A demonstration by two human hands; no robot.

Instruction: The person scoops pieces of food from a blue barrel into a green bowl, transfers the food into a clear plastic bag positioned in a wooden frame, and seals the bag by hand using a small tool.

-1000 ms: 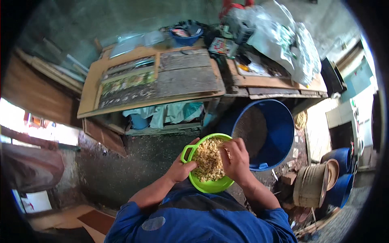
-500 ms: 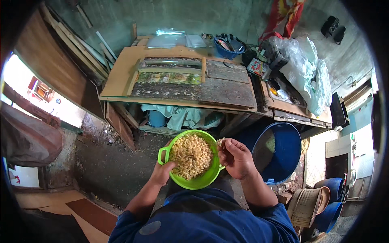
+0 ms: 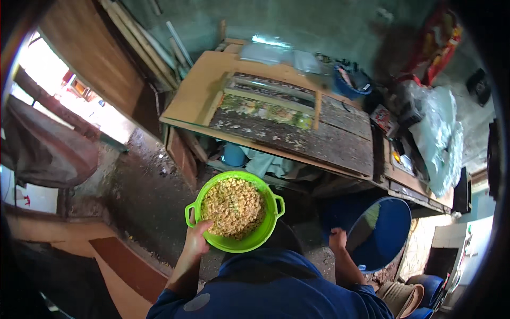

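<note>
Green plastic makes the bowl, which is full of pale yellow kernels and is carried in front of the worktop, below the left half of its front edge. Half a second ago it appears below the middle of this edge, and the whole view is now turned, so that the worktop slopes down to its right front corner. The bigger change is at the right hand: in the earlier picture it is just beside the bowl's right rim, with some kernels between the fingertips; now it is lowered and well apart from the bowl, in front of the left side of the blue barrel. Its fingers look curled inward, but I cannot tell if it is clenched or keeps something inside, nor if it touches the barrel. The left hand grasps the bowl beside the left handle, as before, with the thumb over the rim; its other fingers are hidden underneath. The right handle is free. On the worktop, clear plastic sheets lie along the back edge, and a blue basket stands near the back right corner.
</note>
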